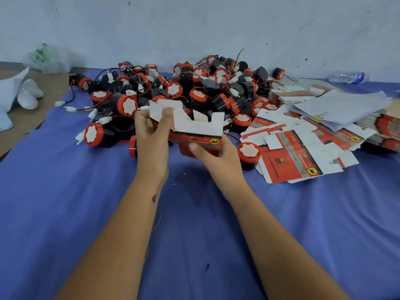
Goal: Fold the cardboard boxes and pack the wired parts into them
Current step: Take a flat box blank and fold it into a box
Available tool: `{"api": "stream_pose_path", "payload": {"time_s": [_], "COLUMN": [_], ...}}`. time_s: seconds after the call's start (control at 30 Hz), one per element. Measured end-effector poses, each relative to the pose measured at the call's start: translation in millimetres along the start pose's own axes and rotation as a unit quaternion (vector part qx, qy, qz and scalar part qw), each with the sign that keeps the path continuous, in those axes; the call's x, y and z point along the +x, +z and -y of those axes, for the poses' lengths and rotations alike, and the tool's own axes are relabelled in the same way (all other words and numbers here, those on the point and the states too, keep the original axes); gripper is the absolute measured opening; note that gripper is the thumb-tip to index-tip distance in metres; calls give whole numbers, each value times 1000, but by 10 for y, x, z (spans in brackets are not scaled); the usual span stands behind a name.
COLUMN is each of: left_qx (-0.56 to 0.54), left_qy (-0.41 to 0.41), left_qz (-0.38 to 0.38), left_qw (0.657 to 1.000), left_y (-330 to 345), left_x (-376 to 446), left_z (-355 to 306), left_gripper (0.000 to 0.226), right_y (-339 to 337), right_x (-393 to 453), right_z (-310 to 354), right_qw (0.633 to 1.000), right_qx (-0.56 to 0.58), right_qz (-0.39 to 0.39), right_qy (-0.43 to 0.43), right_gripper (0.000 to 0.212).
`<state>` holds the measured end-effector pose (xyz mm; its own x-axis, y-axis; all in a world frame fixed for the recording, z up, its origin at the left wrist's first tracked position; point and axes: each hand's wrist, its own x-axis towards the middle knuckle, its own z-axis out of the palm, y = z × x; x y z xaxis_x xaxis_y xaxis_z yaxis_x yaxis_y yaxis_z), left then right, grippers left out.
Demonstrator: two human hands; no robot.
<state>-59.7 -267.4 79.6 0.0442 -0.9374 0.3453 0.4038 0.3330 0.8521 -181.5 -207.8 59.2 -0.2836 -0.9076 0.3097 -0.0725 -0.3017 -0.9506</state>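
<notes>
Cardboard box (195, 135), flaps up, gripped: left hand (151, 135), right hand (213, 154).

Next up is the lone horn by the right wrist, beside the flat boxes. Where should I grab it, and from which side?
Grip the lone horn around its red rim, coming from above with the right hand. It stands cap-up, apart from the heap, so the round sides look reachable, though the flat boxes crowd its right side.

Hands: two, left hand (151, 131) and right hand (213, 153)
Held box (198, 131): one
Wired parts (184, 89): dozens, uncountable
Flat boxes (303, 146): many
Water bottle (346, 77): one
</notes>
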Motion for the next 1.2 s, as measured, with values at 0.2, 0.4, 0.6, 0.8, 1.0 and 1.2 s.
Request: {"api": "stream_pose_path", "payload": {"time_s": [0.2,0.4,0.6,0.8,1.0,1.2], "left_qx": [-31,5,95,47,17,-38], "left_qy": [16,12,14,-49,-106,-116], "left_qz": [-59,-53,41,162,241,213], "left_qw": [998,999,994,984,965,969], "left_y": [-77,-117,-56,-40,44,47], "left_x": [73,79,12,-5,-145,-169], "left_z": [-42,22,135,120,133,146], "left_gripper": [11,7,10,33,38,35], "right_y": [-167,-78,1,-43,-91,-89], "right_x": [46,-38,-141,-49,59,36], "right_z": [-83,4,75,117,77,47], "right_qw": [968,989,998,998,997,996], "right_qx": [-231,-135,33,60,28,-3], "right_qz": [-70,-45,47,-2,-26,-80], "right_qy": [63,-27,6,34,63,25], "right_gripper": [51,28,38,42,36,25]}}
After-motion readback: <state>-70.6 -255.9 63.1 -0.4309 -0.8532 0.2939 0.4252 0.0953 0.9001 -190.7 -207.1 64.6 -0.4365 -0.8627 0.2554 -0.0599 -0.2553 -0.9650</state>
